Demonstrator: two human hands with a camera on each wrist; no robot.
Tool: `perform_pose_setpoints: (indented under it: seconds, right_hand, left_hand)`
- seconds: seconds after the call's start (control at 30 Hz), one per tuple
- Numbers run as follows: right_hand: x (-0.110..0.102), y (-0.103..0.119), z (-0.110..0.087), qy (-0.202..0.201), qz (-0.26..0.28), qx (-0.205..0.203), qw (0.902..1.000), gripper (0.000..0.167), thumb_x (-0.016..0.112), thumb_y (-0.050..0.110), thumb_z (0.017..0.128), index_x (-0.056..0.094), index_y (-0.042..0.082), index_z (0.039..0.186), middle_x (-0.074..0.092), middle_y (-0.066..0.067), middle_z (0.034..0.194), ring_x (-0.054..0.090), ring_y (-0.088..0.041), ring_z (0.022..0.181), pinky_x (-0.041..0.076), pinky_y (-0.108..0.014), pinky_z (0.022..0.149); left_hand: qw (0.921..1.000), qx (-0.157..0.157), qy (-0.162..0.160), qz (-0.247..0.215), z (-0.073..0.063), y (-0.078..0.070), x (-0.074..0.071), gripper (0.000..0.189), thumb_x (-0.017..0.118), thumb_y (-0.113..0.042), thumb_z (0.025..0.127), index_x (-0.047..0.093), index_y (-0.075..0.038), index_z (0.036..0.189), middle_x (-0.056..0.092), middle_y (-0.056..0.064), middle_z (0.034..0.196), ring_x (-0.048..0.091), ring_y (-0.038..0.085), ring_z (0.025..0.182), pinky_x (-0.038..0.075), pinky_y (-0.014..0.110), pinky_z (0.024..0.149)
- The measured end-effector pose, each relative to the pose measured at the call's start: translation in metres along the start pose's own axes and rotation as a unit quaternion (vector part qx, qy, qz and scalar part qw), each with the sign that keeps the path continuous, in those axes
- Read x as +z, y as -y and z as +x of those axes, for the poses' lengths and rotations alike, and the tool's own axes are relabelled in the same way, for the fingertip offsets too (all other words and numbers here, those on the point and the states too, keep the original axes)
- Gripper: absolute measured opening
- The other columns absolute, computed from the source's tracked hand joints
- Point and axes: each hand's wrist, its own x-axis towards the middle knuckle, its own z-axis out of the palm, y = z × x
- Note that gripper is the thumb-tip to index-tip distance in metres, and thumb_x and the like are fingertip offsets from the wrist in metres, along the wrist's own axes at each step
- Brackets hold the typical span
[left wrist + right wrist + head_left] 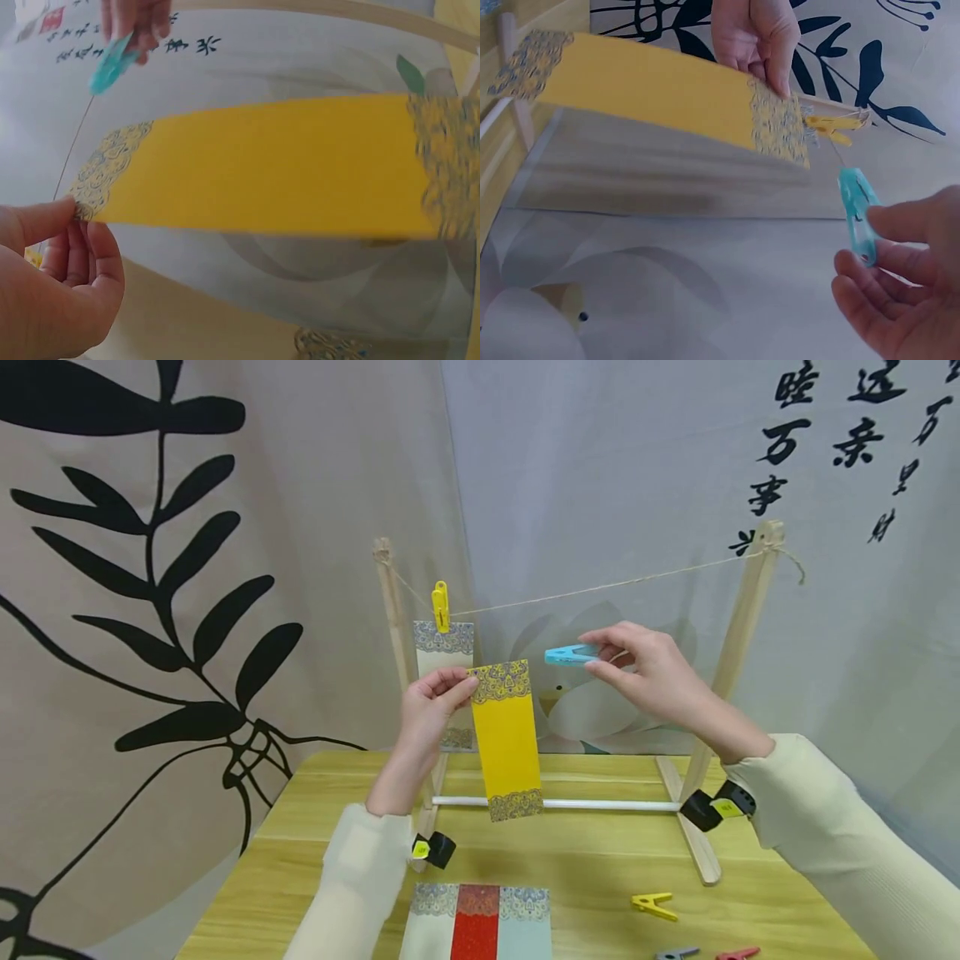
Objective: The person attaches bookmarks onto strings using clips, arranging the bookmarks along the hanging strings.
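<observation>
My left hand pinches the upper left corner of a yellow card with patterned bands at both ends. The card hangs slightly tilted in front of a wooden frame. To its right, my right hand holds a light blue clothespin between thumb and fingers, its nose pointing left toward the card. Above both hands runs a thin string tied between the posts. A white patterned card hangs from it at the left under a yellow clothespin, partly hidden by my left hand.
On the wooden table lie white, red and pale blue cards side by side. Right of them are a yellow clothespin, a grey one and a red one. The frame's right post stands beside my right forearm.
</observation>
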Motion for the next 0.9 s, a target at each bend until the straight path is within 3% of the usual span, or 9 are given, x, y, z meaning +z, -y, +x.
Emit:
perform_pose_setpoints:
  seconds: [0.4,0.63,0.77,0.9]
  right_hand:
    - [-0.002,0.024,0.039,-0.036,0.036,0.032,0.9982,0.03,0.058,0.008,0.092,0.061,-0.003,0.12,0.057,-0.015,0.102,0.049,-0.02,0.083,0.051,-0.037,0.082]
    - [-0.002,0.032,0.06,-0.046,0.145,0.05,0.9871,0.035,0.064,0.003,0.087,0.059,-0.005,0.121,0.06,-0.015,0.098,0.058,-0.014,0.079,0.049,-0.017,0.074]
    - [-0.002,0.032,0.069,-0.049,0.187,0.07,0.9787,0.034,0.066,0.004,0.086,0.06,-0.004,0.118,0.062,-0.012,0.092,0.059,-0.016,0.077,0.049,-0.018,0.073]
    - [0.003,0.032,0.079,-0.056,0.186,0.071,0.9784,0.034,0.066,0.006,0.087,0.061,-0.002,0.119,0.06,-0.011,0.094,0.058,-0.019,0.082,0.05,-0.021,0.077]
  left_hand:
    - [0.9983,0.036,-0.035,-0.031,0.013,-0.01,0.022,0.012,0.067,0.003,0.083,0.065,-0.008,0.081,0.062,-0.003,0.075,0.056,0.007,0.066,0.048,0.018,0.064]
    - [0.9949,0.053,-0.059,-0.062,0.019,-0.012,0.03,0.011,0.066,0.008,0.082,0.065,-0.003,0.081,0.061,-0.003,0.073,0.055,0.007,0.065,0.047,0.016,0.062]
    - [0.9942,0.06,-0.067,-0.058,0.022,-0.012,0.034,0.008,0.066,0.007,0.082,0.065,0.0,0.085,0.06,-0.002,0.075,0.055,0.007,0.067,0.048,0.016,0.063]
    - [0.9937,0.066,-0.076,-0.049,0.023,-0.013,0.035,0.006,0.066,0.005,0.083,0.065,0.0,0.085,0.06,-0.001,0.076,0.055,0.008,0.068,0.048,0.017,0.063]
